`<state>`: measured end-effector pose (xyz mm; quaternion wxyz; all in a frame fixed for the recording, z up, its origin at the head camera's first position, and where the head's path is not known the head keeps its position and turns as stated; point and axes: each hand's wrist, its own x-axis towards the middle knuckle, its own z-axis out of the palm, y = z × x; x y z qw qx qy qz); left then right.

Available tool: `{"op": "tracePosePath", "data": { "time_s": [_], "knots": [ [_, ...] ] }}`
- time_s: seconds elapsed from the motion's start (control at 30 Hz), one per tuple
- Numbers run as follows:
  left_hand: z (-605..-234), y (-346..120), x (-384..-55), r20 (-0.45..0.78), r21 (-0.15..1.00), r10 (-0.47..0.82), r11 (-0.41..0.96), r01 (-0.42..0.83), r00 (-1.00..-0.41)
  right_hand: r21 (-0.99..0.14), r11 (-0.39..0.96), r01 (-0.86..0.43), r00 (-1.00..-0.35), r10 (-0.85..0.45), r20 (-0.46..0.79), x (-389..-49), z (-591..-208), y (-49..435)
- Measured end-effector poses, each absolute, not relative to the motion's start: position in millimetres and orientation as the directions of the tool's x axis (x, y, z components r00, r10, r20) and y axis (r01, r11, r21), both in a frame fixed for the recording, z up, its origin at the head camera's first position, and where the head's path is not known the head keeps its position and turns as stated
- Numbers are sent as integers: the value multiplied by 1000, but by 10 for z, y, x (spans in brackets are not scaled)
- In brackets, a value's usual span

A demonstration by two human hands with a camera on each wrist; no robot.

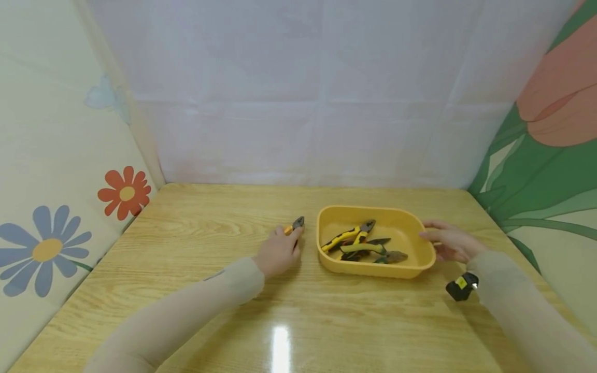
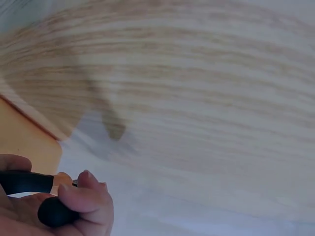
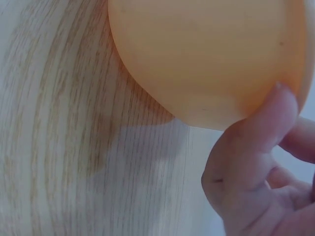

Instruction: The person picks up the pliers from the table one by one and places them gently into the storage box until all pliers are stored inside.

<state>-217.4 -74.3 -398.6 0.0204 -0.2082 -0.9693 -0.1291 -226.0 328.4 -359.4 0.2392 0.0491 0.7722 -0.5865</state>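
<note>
My left hand (image 1: 278, 252) grips a pair of pliers (image 1: 298, 223) just left of a yellow plastic basket (image 1: 373, 269). In the left wrist view, fingers curl round the pliers' black and orange handles (image 2: 27, 182); in the head view the metal head points away from me. My right hand (image 1: 450, 241) holds the basket's right end by its rim. The right wrist view has the thumb (image 3: 275, 115) on the basket wall (image 3: 206, 59), with fingers partly hidden at the edge. Several pliers lie crossed in the basket, among them yellow-and-black pliers (image 1: 342, 238) and a yellow-green-handled pair (image 1: 361, 248).
A wooden table (image 1: 224, 217) carries everything. The black device (image 1: 462, 286) with a yellow mark sits at my right wrist. White cloth (image 1: 298, 103) hangs behind the table, and flower-printed panels (image 1: 46, 155) stand at both sides.
</note>
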Motion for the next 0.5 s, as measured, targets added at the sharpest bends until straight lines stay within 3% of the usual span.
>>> {"op": "tracePosePath", "data": {
  "time_s": [0.33,0.5],
  "knots": [
    [-3880,-879,-2174,180,220,468,838,499,-865,-880,306,362,-880,-199,-431,-2260,-3591,3276],
    [-3838,-932,-2171,195,218,453,844,489,-870,-880,305,364,-881,-194,-432,-2260,-3593,3276]
  ]
}}
